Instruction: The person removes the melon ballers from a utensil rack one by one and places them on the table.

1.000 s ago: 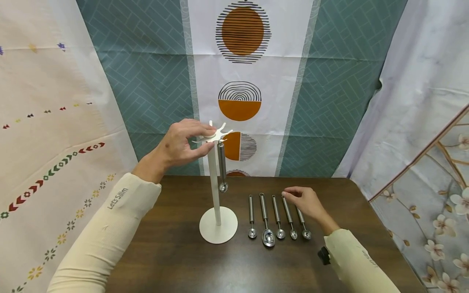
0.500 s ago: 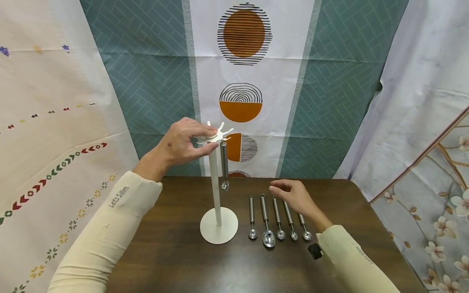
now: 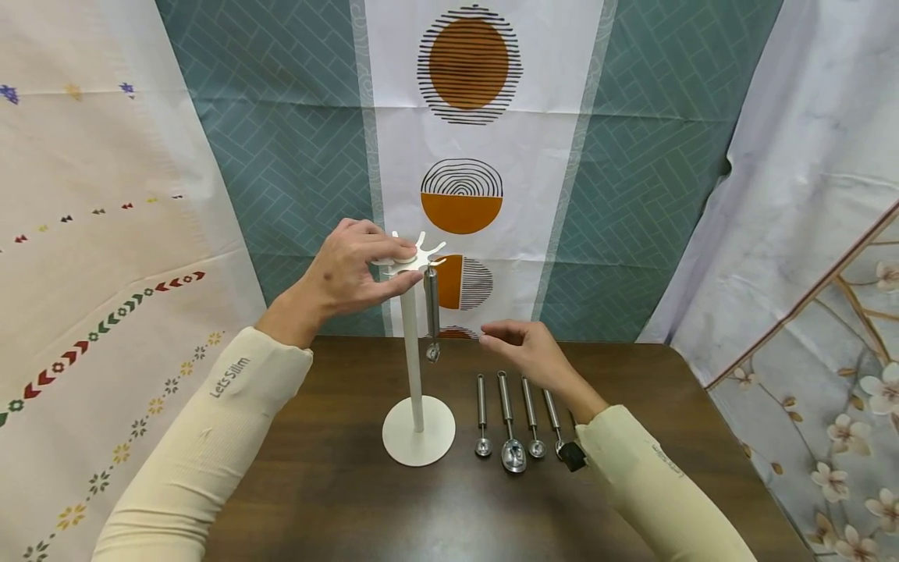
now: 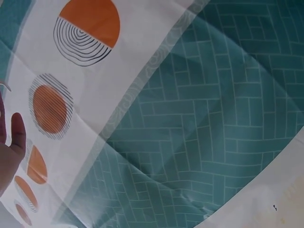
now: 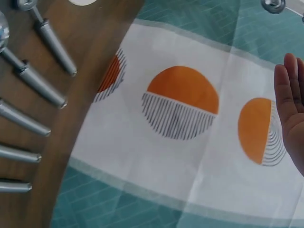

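My left hand (image 3: 358, 265) pinches the top of a white stand (image 3: 413, 351), its fingers over the hub and its thumb below the hooked arms. One slim metal scoop (image 3: 432, 304) hangs by its handle end from a hook, bowl down. To the right of it my right hand (image 3: 531, 353) is in the air above the table, fingers bent loosely and holding nothing. Below lies a row of metal scoops, among them a larger oval-bowled scoop (image 3: 513, 454) and a small round one (image 3: 482, 446). My right forearm hides part of the row's right end.
The brown table (image 3: 323, 484) ends at a patterned cloth backdrop (image 3: 611, 195). A floral cloth (image 3: 836, 437) closes off the right side and a cream embroidered cloth (image 3: 119, 281) the left. The stand's round base (image 3: 400, 449) rests on the tabletop.
My right hand has moved left and up, from over the scoops toward the hanging scoop. The stand's hooked top has turned slightly, the hanging scoop shifting right, with my left hand still on it.
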Demonstrator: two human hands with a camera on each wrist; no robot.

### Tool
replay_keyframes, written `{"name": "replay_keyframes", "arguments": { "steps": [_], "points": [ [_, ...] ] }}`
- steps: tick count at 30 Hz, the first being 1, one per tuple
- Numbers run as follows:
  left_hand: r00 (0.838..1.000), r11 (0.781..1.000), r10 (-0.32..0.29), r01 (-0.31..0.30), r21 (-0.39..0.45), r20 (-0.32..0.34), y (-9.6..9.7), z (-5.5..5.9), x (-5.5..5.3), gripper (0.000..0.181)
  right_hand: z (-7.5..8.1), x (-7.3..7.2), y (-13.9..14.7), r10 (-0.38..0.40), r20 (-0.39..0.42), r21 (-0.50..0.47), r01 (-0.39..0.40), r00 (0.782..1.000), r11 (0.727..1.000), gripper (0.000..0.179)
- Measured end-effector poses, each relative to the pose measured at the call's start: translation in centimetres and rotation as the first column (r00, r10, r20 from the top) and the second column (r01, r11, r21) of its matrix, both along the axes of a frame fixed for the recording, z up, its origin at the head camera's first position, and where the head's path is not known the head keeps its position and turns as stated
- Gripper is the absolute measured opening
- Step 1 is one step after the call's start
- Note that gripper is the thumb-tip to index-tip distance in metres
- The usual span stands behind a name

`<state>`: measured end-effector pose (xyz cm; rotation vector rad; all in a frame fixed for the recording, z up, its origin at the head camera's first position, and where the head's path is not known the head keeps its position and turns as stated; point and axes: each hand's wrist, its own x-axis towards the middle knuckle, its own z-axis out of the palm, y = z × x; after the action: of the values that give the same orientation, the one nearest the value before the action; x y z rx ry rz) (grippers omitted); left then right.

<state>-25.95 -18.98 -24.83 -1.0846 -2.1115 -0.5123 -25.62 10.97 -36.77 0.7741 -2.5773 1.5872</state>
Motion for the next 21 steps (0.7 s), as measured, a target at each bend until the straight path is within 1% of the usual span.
{"name": "replay_keyframes", "arguments": {
  "steps": [2,7,10,15,18,21],
  "points": [
    [1.000,1.000,-0.011,0.011,0.017,0.026,0.0,-0.1,0.0,0.035,0.4,-0.1,-0.5,0.011,-0.001,-0.005,-0.011,1.000,1.000,0.035],
    [0.991,0.994,-0.097,0.093,0.052,0.087,-0.1,-0.4,-0.2,0.029,1.2,0.1,-2.1,0.039,-0.004,-0.013,-0.039,0.999,0.999,0.036],
    [0.988,0.993,-0.111,0.106,0.059,0.104,-0.2,-0.6,-0.2,0.028,1.5,0.0,-3.1,0.058,-0.013,-0.037,-0.059,0.998,0.998,0.035],
    [0.989,0.993,-0.104,0.098,0.061,0.103,-0.2,-0.8,-0.3,0.027,1.9,-0.1,-4.7,0.095,-0.028,-0.074,-0.097,0.995,0.993,0.039],
    [0.989,0.991,-0.118,0.112,0.067,0.091,-0.2,-0.8,-0.4,0.027,2.1,-0.1,-5.5,0.104,-0.033,-0.075,-0.107,0.994,0.991,0.042],
    [0.988,0.989,-0.135,0.130,0.073,0.076,-0.3,-0.9,-0.5,0.027,2.2,-0.3,-6.2,0.112,-0.034,-0.083,-0.114,0.993,0.990,0.040]
  ]
}}
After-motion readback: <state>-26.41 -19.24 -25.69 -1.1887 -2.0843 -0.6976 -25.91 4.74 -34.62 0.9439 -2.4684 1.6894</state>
